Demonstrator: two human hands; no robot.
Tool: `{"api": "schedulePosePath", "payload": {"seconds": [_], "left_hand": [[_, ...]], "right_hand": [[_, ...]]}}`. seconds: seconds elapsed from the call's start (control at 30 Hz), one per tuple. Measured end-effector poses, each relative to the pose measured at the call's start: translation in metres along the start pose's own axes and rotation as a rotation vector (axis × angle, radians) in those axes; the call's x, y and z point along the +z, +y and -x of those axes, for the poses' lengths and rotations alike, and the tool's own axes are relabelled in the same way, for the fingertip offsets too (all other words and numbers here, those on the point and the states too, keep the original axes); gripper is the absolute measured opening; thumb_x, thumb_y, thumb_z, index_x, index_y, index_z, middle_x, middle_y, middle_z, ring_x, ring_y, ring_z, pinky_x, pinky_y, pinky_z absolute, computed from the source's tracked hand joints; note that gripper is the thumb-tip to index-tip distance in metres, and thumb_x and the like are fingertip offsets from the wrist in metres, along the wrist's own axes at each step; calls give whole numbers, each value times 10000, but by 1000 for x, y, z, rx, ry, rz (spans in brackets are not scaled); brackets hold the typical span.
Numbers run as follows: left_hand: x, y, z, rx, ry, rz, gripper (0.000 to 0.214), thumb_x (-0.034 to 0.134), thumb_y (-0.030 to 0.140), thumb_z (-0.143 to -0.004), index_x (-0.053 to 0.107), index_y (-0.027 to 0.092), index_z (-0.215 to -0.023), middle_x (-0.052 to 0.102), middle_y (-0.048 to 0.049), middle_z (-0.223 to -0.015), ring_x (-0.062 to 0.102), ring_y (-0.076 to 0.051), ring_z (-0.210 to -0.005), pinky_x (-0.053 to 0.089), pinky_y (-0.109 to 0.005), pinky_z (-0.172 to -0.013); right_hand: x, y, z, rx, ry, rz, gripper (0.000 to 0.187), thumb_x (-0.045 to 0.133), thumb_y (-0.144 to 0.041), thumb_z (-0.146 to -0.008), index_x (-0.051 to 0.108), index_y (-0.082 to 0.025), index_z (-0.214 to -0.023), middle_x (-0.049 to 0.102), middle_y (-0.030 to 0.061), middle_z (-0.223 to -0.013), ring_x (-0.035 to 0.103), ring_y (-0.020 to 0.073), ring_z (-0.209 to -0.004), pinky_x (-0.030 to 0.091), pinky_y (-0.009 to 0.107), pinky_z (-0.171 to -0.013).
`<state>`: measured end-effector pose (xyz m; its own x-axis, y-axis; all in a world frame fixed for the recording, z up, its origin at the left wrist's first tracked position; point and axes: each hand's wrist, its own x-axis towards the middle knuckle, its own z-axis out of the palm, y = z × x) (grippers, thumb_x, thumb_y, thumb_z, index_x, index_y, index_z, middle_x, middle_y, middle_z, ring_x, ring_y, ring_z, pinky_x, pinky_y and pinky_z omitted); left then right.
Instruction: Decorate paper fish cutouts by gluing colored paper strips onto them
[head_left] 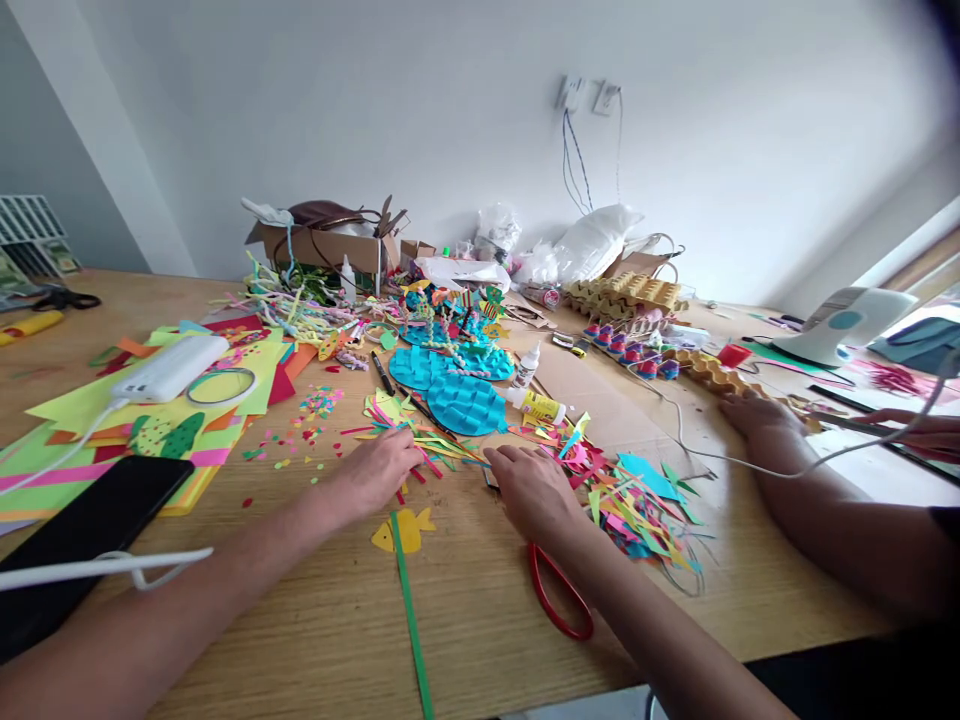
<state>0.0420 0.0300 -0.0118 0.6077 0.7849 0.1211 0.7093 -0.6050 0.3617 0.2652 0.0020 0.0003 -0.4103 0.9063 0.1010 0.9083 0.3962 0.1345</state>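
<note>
Over a heap of thin coloured paper strips (450,447), my left hand (382,466) has its fingers bent and closed on some of the strips. My right hand (531,488) is palm down at the heap's right side, its fingers apart and loosely curved, with nothing visible in them. Beside its wrist lies a red scissor handle (559,595); the blades are hidden under the hand. A yellow paper fish (405,532) lies flat between my forearms, crossed by a long green paper strip (411,610). Beyond the hands sits a blue-painted base (465,402).
Glue bottles (541,406) stand and lie beside the base. Paper scraps (637,510) spread at right. A phone (97,530) and white power bank (171,368) lie left. At right, another person's hand (761,412) rests by an egg carton (701,370); a cable (757,465) crosses there.
</note>
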Motion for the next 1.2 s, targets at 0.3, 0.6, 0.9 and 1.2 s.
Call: {"api": "schedulePosePath", "payload": {"seconds": [0.3,0.6,0.9,1.2], "left_hand": [[6,-3,-13,75,-2,43,206,481,9,-748,591,161,-662,532,-43,-785,486,-211,-845,392,-333,-785],[-28,-9,-25,-58,193,534,40,531,211,-702,552,177,-695,547,16,-715,532,-146,-689,417,-243,-624],[-35,-16,-34,-191,341,1030,223,656,342,-637,529,177,-717,617,-1,-725,556,-130,-636,401,-217,-548],[-33,0,-39,-219,453,1269,217,707,284,-587,564,169,-703,543,46,-676,514,-94,-645,410,-198,-618]], "right_hand": [[-15,-6,9,24,34,-103,207,453,-170,-873,640,-194,-956,652,71,-985,586,202,-938,387,279,-779],[-21,-19,-2,20,140,-565,161,545,-111,-798,674,-175,-871,672,49,-922,602,170,-855,421,247,-738],[-15,-39,-52,256,83,-1343,301,577,-93,-672,613,-187,-955,641,13,-921,554,96,-557,415,225,-518],[-14,-49,-81,304,80,-1653,105,608,-232,-659,550,-166,-718,553,-53,-603,495,56,-460,317,173,-426]]}}
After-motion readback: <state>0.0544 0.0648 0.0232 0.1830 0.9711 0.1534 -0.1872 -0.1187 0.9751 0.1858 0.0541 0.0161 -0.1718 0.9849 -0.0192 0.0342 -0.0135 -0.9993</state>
